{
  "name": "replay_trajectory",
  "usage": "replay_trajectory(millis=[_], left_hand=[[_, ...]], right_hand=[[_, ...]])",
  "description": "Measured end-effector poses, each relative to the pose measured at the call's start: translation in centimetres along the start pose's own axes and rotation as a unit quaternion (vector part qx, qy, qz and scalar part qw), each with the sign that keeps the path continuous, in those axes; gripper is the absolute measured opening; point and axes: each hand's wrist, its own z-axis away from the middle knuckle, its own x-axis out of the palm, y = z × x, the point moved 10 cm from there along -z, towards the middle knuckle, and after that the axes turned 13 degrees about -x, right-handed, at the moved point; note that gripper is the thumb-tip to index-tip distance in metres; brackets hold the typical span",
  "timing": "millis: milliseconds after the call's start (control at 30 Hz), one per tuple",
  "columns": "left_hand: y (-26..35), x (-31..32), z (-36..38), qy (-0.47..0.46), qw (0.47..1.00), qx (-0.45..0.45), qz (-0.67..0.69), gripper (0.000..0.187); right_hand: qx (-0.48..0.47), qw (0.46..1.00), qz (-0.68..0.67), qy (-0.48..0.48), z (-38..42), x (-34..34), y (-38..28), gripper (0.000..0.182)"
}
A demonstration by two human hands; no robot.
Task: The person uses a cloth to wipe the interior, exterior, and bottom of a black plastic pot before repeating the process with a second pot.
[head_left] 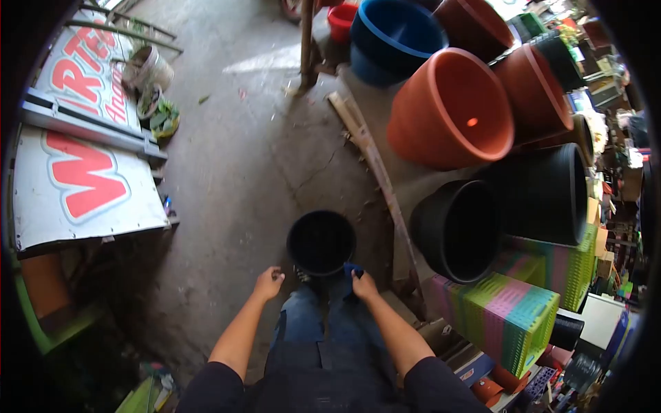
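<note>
A round black bucket (pixel 321 242) stands on the concrete floor right in front of my legs, its open top facing up. To the left of its rim is my left hand (pixel 270 283), apart from it, with the fingers curled closed; I cannot tell what small dark thing, if any, is between them. My right hand (pixel 365 284) grips a dark blue cloth (pixel 352 272) at the bucket's near right edge. Part of the cloth hangs down beside my right leg.
Large terracotta pots (pixel 413 124), a blue tub (pixel 368 58) and black pots (pixel 428 230) line the right, beside a wooden plank (pixel 375 162). Striped plastic baskets (pixel 475 303) stand nearer. A white sign with red letters (pixel 148 199) borders the left. A post (pixel 306 48) rises ahead.
</note>
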Motion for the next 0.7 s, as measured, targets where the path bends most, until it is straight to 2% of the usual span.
replay_trajectory(millis=[33, 67, 100, 167, 267, 300, 367, 433, 467, 533, 700], left_hand=[[-0.8, 0.6, -0.8, 0.001, 1.000, -0.014, 0.000, 0.043], [-1.3, 1.0, -1.2, -0.006, 0.999, -0.044, 0.004, 0.043], [-1.6, 1.5, -1.9, -0.012, 0.997, -0.072, 0.010, 0.043], [-3.8, 3.7, -4.1, -0.040, 0.992, -0.105, 0.052, 0.045], [-5.4, 6.1, -7.3, -0.060, 0.988, -0.139, 0.035, 0.048], [-5.2, 6.5, -8.5, -0.048, 0.991, -0.122, 0.009, 0.050], [-5.6, 7.9, -10.4, -0.045, 0.992, -0.116, -0.019, 0.052], [-5.6, 8.3, -12.4, 0.008, 0.993, -0.109, -0.044, 0.057], [-6.1, 9.3, -13.2, 0.002, 0.992, -0.119, -0.046, 0.057], [-6.4, 10.8, -14.8, -0.013, 0.990, -0.113, 0.080, 0.057], [-7.1, 10.7, -16.1, 0.035, 0.981, -0.175, 0.072, 0.050]], right_hand=[[0.021, 1.000, 0.009, 0.000, -1.1, 0.7, 0.9, 0.047], [-0.002, 1.000, 0.014, -0.006, -2.7, 2.1, 2.4, 0.057], [0.053, 0.996, 0.025, -0.068, -4.6, 4.4, 5.2, 0.053], [0.065, 0.989, 0.090, -0.099, -7.6, 6.1, 7.3, 0.055], [0.075, 0.986, 0.127, -0.074, -10.9, 6.7, 8.5, 0.058], [0.081, 0.985, 0.139, -0.065, -12.3, 6.8, 9.0, 0.059], [0.065, 0.982, 0.179, -0.012, -14.9, 6.6, 9.5, 0.062], [0.010, 0.976, 0.206, 0.077, -16.6, 6.0, 8.8, 0.062], [0.016, 0.976, 0.207, 0.067, -17.4, 6.3, 9.0, 0.062], [0.031, 0.988, 0.121, 0.087, -19.1, 6.1, 9.3, 0.055], [0.079, 0.990, 0.060, 0.101, -21.2, 6.1, 10.7, 0.045]])
